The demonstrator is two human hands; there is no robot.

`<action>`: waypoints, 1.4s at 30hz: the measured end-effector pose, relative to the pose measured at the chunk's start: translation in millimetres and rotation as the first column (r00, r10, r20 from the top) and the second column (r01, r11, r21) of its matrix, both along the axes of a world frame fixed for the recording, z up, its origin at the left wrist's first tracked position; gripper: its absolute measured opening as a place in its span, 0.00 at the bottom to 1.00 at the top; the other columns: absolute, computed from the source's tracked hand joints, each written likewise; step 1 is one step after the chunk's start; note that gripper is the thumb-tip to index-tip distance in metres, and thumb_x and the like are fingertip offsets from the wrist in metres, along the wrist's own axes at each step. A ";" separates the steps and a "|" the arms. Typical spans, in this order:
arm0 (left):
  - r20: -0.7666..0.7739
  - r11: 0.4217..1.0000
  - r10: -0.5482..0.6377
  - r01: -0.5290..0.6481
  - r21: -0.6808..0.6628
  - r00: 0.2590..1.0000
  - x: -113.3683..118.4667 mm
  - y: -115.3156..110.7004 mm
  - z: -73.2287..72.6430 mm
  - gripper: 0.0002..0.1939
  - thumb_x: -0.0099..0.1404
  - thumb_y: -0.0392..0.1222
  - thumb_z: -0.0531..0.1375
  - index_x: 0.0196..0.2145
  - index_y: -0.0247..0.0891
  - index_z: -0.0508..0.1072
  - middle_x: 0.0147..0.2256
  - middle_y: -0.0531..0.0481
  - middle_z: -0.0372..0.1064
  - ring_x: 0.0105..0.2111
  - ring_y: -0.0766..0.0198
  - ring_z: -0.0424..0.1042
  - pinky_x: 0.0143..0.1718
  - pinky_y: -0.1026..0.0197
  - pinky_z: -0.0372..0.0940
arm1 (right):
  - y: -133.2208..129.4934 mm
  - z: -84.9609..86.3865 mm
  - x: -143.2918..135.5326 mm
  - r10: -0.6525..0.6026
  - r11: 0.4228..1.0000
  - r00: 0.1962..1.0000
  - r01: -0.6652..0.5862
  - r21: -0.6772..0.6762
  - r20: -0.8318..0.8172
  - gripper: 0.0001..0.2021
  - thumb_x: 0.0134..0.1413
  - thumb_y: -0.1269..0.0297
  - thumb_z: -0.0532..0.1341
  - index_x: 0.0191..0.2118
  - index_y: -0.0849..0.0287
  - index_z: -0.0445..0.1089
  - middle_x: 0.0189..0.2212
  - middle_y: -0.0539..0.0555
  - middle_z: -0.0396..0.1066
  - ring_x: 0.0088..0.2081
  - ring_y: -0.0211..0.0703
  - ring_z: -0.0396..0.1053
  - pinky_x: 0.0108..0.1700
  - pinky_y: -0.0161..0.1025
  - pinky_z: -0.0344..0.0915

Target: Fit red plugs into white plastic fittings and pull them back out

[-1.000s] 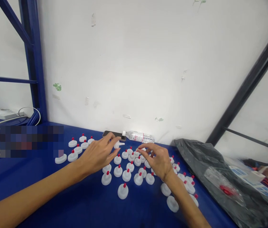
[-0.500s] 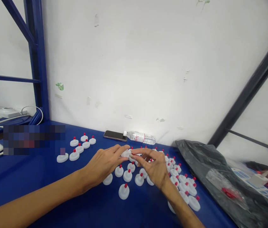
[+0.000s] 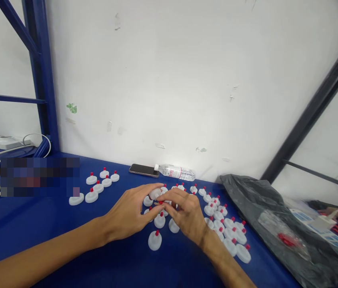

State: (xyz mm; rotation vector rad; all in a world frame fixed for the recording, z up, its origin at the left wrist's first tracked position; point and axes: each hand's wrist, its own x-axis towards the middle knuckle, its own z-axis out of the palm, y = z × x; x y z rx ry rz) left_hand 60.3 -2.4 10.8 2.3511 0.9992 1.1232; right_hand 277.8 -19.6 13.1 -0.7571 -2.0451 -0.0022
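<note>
Many white caps (image 3: 155, 241) with red tips stand across the blue worktop (image 3: 51, 224); a smaller group (image 3: 98, 185) sits apart at the left; both hands meet over the middle of the main cluster. Left hand (image 3: 129, 214) pinches one cap (image 3: 155, 194) between thumb and fingertips, grip closed on it, just above the others; right hand (image 3: 185, 214) has its fingers curled against that same cap, a red piece between the fingertips, though how firm its grip is I cannot tell. Behind, a phone (image 3: 143, 170) and a bottle (image 3: 175, 172) lie by the wall; a black bag (image 3: 265, 216) lies at the right, a red piece showing in clear plastic on it.
</note>
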 end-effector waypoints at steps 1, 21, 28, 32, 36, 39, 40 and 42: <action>0.017 1.000 -0.016 0.016 -0.005 1.000 1.4 -0.2 0.6 0.23 0.71 0.51 0.64 0.60 0.43 0.78 0.39 0.50 0.84 0.26 0.60 0.76 0.30 0.59 0.72 | 0.7 -1.9 0.0 0.004 1.000 1.000 -0.005 0.008 0.028 0.09 0.71 0.71 0.64 0.45 0.53 0.83 0.39 0.52 0.85 0.34 0.40 0.81 0.35 0.33 0.73; 0.165 0.984 -0.159 0.170 -0.055 0.973 2.5 1.1 7.5 0.12 0.59 0.39 0.65 0.40 0.41 0.85 0.25 0.58 0.80 0.22 0.64 0.79 0.26 0.67 0.73 | -0.5 -6.4 -3.4 0.025 0.998 0.991 -0.033 0.060 0.132 0.10 0.71 0.75 0.62 0.43 0.53 0.77 0.37 0.48 0.83 0.30 0.36 0.79 0.30 0.33 0.66; 0.088 0.999 -0.036 0.036 -0.001 0.996 -1.1 12.0 4.4 0.17 0.62 0.44 0.64 0.49 0.43 0.84 0.35 0.53 0.84 0.28 0.59 0.82 0.33 0.61 0.77 | 1.0 -4.3 -2.2 -0.097 0.995 0.975 0.090 0.042 0.202 0.11 0.74 0.72 0.60 0.52 0.50 0.77 0.43 0.49 0.84 0.33 0.37 0.80 0.31 0.33 0.68; 0.072 0.991 0.132 -0.131 -0.019 0.989 -9.3 31.4 -1.4 0.23 0.73 0.54 0.57 0.58 0.41 0.78 0.52 0.42 0.82 0.35 0.54 0.83 0.42 0.51 0.80 | 4.5 -0.2 6.1 -0.192 0.977 0.970 0.203 -0.063 0.146 0.15 0.75 0.65 0.59 0.62 0.49 0.71 0.45 0.50 0.83 0.27 0.36 0.76 0.33 0.36 0.73; 0.013 0.973 0.223 -0.222 -0.057 0.975 -20.2 52.3 -6.0 0.23 0.78 0.53 0.50 0.51 0.39 0.80 0.50 0.39 0.81 0.41 0.48 0.82 0.48 0.46 0.77 | 7.0 5.1 16.6 -0.241 0.964 0.963 0.252 -0.088 0.121 0.16 0.75 0.64 0.57 0.62 0.51 0.69 0.45 0.51 0.83 0.25 0.36 0.75 0.32 0.37 0.73; -0.055 0.971 0.217 -0.222 -0.090 0.975 -25.6 63.3 -10.5 0.22 0.77 0.51 0.49 0.44 0.41 0.81 0.40 0.44 0.84 0.40 0.48 0.82 0.46 0.49 0.75 | 7.8 7.7 21.6 -0.259 0.960 0.956 0.270 -0.076 0.137 0.16 0.75 0.65 0.56 0.62 0.52 0.69 0.46 0.52 0.82 0.26 0.37 0.75 0.31 0.38 0.73; -0.073 0.970 0.214 -0.221 -0.099 0.974 -26.5 65.9 -12.6 0.22 0.77 0.50 0.49 0.43 0.42 0.81 0.38 0.45 0.84 0.39 0.48 0.82 0.44 0.50 0.74 | 7.9 8.1 22.6 -0.263 0.958 0.954 0.275 -0.074 0.142 0.16 0.75 0.64 0.56 0.62 0.52 0.70 0.46 0.52 0.82 0.27 0.38 0.76 0.32 0.39 0.73; -0.101 0.969 0.208 -0.219 -0.116 0.973 -27.0 69.2 -17.7 0.22 0.77 0.49 0.48 0.42 0.42 0.81 0.37 0.45 0.85 0.39 0.48 0.83 0.44 0.50 0.74 | 7.9 8.9 24.1 -0.267 0.957 0.952 0.280 -0.074 0.149 0.15 0.76 0.63 0.55 0.62 0.51 0.70 0.47 0.52 0.82 0.28 0.38 0.76 0.33 0.39 0.74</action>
